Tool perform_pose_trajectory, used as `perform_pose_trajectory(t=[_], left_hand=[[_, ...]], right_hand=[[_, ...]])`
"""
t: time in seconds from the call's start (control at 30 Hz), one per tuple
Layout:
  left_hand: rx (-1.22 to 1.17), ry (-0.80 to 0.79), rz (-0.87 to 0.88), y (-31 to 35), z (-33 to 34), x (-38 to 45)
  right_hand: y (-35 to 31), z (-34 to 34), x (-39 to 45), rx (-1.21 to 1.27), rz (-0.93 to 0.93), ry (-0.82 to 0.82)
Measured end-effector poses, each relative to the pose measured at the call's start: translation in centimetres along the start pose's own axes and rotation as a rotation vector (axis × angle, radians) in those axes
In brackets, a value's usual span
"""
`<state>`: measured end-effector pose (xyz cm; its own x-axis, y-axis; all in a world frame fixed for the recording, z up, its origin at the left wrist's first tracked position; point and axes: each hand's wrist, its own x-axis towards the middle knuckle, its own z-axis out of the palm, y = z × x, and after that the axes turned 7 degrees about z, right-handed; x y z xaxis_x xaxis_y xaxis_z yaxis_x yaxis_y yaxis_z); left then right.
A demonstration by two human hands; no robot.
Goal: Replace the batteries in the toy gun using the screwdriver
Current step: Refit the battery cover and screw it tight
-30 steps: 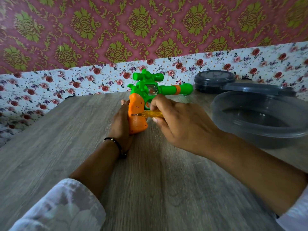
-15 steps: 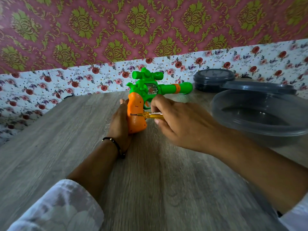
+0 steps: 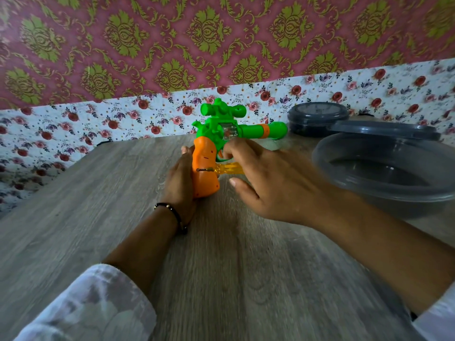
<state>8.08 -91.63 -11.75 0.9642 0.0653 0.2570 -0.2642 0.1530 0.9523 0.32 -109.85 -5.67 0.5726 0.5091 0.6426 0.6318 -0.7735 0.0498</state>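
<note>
- Bracing the gun (image 3: 206, 166) upright on the table (image 3: 73, 217), left hand (image 3: 178, 180) is clasping its grip.
- Right hand (image 3: 268, 183) is pinching the screwdriver (image 3: 221, 169), tip meeting the grip's screw.

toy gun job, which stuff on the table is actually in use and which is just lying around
In use:
toy gun, steadied by the left hand
yellow screwdriver, in the right hand, tip at the orange handle

Lying about:
large grey bowl
grey lid
small round container
</note>
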Motion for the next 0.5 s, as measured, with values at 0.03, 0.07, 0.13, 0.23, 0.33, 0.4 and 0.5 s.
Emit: perform_pose_trajectory(t=[0.03,0.07,0.13,0.23,0.33,0.4,0.5], left_hand=[[-0.002,0.002,-0.004,0.06,0.08,-0.05],[-0.006,0.006,-0.006,0.08,0.13,-0.08],[-0.017,0.018,-0.003,0.07,0.18,-0.02],[-0.021,0.004,0.002,-0.05,0.15,0.03],[-0.019,-0.008,-0.013,-0.11,-0.04,0.14],[-0.024,-0.019,-0.012,0.04,-0.03,-0.01],[-0.077,-0.016,-0.017,-0.17,-0.07,0.09]], right_hand=[[-0.02,0.12,0.02,0.030,-0.014,-0.005],[-0.03,0.20,0.06,0.051,-0.022,-0.010],[-0.03,0.36,0.17,0.063,-0.022,-0.013],[0.13,0.40,0.27,0.006,0.011,0.027],[0.56,0.32,0.09,-0.040,0.050,0.035],[0.72,0.30,-0.07,-0.040,0.045,-0.002],[0.53,0.37,-0.09,0.001,0.020,-0.040]])
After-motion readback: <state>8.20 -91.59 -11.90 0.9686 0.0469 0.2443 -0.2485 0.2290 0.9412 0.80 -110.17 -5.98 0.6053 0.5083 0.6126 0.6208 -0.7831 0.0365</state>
